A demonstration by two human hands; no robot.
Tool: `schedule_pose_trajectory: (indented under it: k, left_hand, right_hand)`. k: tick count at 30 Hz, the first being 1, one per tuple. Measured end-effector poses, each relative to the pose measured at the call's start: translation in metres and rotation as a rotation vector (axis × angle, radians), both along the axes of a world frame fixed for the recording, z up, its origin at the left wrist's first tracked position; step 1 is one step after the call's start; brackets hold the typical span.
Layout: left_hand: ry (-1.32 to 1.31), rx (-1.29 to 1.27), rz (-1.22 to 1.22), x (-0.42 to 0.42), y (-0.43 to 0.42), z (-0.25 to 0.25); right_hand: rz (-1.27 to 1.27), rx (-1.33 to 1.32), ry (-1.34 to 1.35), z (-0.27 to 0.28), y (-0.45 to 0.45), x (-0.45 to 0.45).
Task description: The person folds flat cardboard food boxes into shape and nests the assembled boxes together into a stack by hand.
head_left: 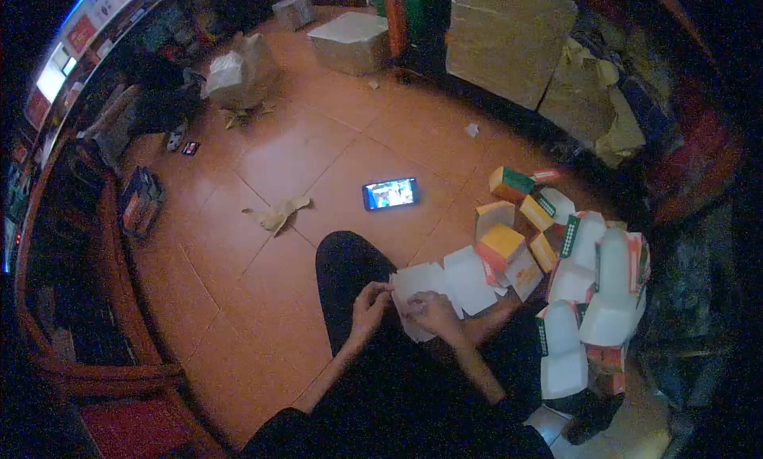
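A white paperboard food box (421, 278), partly unfolded with its inner side up, lies across my lap. At its left edge, my left hand (369, 308) is closed, fingertips pinching the board's side flap. My right hand (435, 312) has its fingers curled on the near part of the same box; its fingertips are partly hidden and blurred. A second white panel (470, 280) extends to the right of it, beside an orange and yellow box (501, 247). Dark trousers (350, 260) cover my raised knee just left of the board.
A lit phone (390, 194) lies on the tiled floor ahead. Several open white food boxes (608, 280) are heaped at my right. Torn brown paper (278, 215) lies to the left. Wrapped cartons (350, 42) stand farther back, and a wooden frame (119, 371) borders the left side.
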State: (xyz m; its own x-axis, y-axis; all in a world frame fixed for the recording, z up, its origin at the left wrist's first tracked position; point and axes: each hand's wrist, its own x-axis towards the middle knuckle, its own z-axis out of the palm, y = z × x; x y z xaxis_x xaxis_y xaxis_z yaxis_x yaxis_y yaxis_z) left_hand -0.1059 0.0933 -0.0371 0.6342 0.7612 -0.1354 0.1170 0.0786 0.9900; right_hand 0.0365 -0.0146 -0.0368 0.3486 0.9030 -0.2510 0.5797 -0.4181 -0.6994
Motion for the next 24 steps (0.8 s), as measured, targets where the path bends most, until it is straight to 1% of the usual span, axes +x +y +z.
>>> schedule_pose_trajectory:
  k: [1,2,3,4,5,6,7,8,9,10,11,12,13,14,15,16,17,19,20,21,22,23,24]
  left_hand:
    - [0.002,-0.002,-0.005,0.001,-0.002,0.000]
    - [-0.012,-0.073,-0.040,0.003,-0.005,-0.001]
    - [-0.026,-0.142,-0.075,0.006,-0.007,-0.003]
    - [-0.024,-0.143,-0.074,0.009,-0.010,-0.008]
    - [0.082,-0.011,-0.126,0.013,-0.013,-0.011]
    - [0.184,0.120,-0.176,0.014,-0.014,-0.014]
    - [0.187,0.121,-0.172,0.011,-0.013,-0.016]
    - [0.305,0.117,-0.223,0.010,-0.013,-0.011]
    - [0.422,0.113,-0.275,0.010,-0.011,-0.008]
    - [0.423,0.115,-0.275,0.014,-0.009,-0.009]
    - [0.298,-0.092,-0.259,0.019,-0.008,-0.013]
    - [0.170,-0.296,-0.242,0.028,-0.008,-0.005]
    - [0.174,-0.296,-0.245,0.033,-0.009,0.006]
    - [0.087,-0.385,-0.199,0.041,-0.014,0.046]
    - [-0.001,-0.473,-0.149,0.045,-0.017,0.067]
    - [-0.140,0.055,-0.137,0.043,-0.014,0.037]
    - [-0.140,0.059,-0.134,0.040,-0.011,0.050]
    - [0.113,0.007,-0.328,0.028,-0.004,0.101]
    - [0.113,0.011,-0.328,0.024,-0.006,0.124]
    - [0.143,0.040,-0.360,0.020,-0.010,0.145]
    - [0.160,0.054,-0.377,0.016,-0.009,0.147]
    - [0.176,0.068,-0.394,0.012,-0.008,0.149]
    - [0.171,0.002,-0.398,0.007,-0.006,0.138]
  right_hand:
    - [-0.009,0.101,0.131,-0.006,-0.002,0.005]
    - [-0.013,0.099,0.131,-0.009,-0.005,0.011]
    - [-0.064,0.114,0.249,-0.011,-0.007,0.017]
    - [-0.112,0.130,0.368,-0.013,-0.010,0.021]
    - [-0.111,0.131,0.373,-0.014,-0.015,0.025]
    - [-0.292,0.252,0.294,-0.015,-0.019,0.028]
    - [-0.472,0.369,0.216,-0.016,-0.021,0.029]
    - [-0.469,0.368,0.221,0.003,-0.022,0.026]
    - [-0.616,0.439,0.166,0.040,-0.023,0.024]
    - [-0.764,0.510,0.108,0.066,-0.026,0.023]
    - [-0.767,0.510,0.110,0.075,-0.029,0.019]
    - [-0.590,0.488,0.089,0.079,-0.032,0.018]
    - [-0.414,0.462,0.070,0.086,-0.034,0.014]
    - [-0.417,0.463,0.071,0.099,-0.034,0.008]
    - [-0.180,0.404,0.076,0.114,-0.032,0.000]
    - [0.058,0.343,0.082,0.123,-0.030,-0.005]
    - [0.062,0.346,0.083,0.127,-0.027,-0.006]
    - [-0.044,0.698,-0.262,0.134,-0.021,-0.002]
    - [-0.044,0.701,-0.263,0.142,-0.019,0.003]
    - [-0.120,0.694,-0.393,0.154,-0.017,0.010]
    - [-0.197,0.682,-0.521,0.160,-0.018,0.015]
    - [-0.200,0.682,-0.519,0.163,-0.019,0.017]
    - [-0.136,0.621,-0.406,0.164,-0.021,0.020]
